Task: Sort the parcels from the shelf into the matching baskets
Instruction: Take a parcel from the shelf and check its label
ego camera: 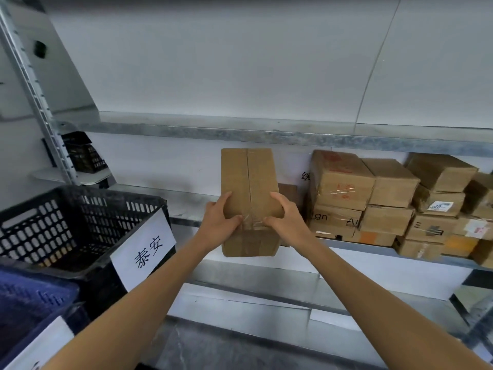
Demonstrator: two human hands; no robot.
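Observation:
A tall brown cardboard parcel [248,177] with a taped seam down its middle is held up in front of the shelf [186,209]. My left hand [218,222] grips its left side and my right hand [282,217] grips its right side, thumbs on the front near the tape. A black plastic basket [80,217] with a white paper label [144,249] stands at the left. Below it, at the bottom left, is a blue basket [29,300] with another white label. Several stacked cardboard parcels [386,198] fill the shelf to the right.
A metal shelf upright [34,102] runs up the left side. Another black basket [82,153] sits further back behind the upright. A lower shelf [266,297] lies beneath my arms, and a white wall is behind the shelving.

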